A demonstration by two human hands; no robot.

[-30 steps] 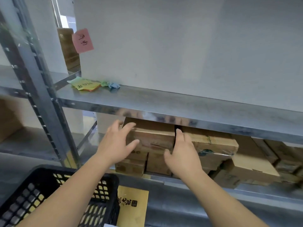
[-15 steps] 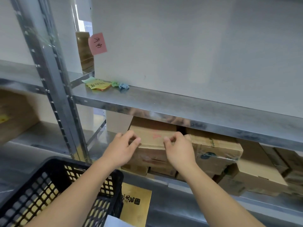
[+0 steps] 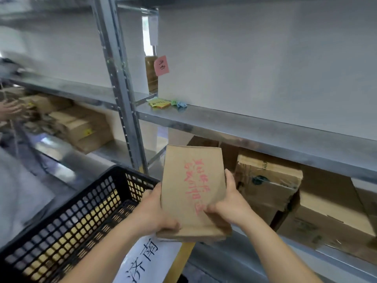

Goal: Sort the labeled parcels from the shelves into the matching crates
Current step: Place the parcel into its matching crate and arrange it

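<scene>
One flat brown parcel (image 3: 191, 190) was held up in front of the shelving, clear of the shelves and just right of the crate, its face turned to the camera with pink handwritten characters running down it. Two hands held it: the left hand (image 3: 155, 213) gripped the lower left edge with the thumb curled over the front, and the right hand (image 3: 226, 201) clasped the right edge, fingers wrapped onto the face near the lower corner.

One black lattice crate (image 3: 77, 217) stood at the lower left, with yellowish items showing through its mesh. One white paper label (image 3: 142, 260) with large dark characters lay under the parcel beside the crate.

On the lower shelf (image 3: 306, 248) behind the parcel sat at least three cardboard boxes (image 3: 267, 180), stacked and leaning; the far ones were too blurred to count surely. The middle shelf (image 3: 244, 127) of grey metal carried a small heap of sticky notes (image 3: 160, 103), yellow and orange, with perhaps two crumpled green and blue scraps beside them. One pink note (image 3: 161, 65) was stuck on the white back panel above.

One perforated steel upright (image 3: 120, 82) divided the bays. In the left bay lay more cardboard boxes (image 3: 81, 127), and another person's hand (image 3: 10, 109) showed at the left edge, blurred. The walls were plain white.
</scene>
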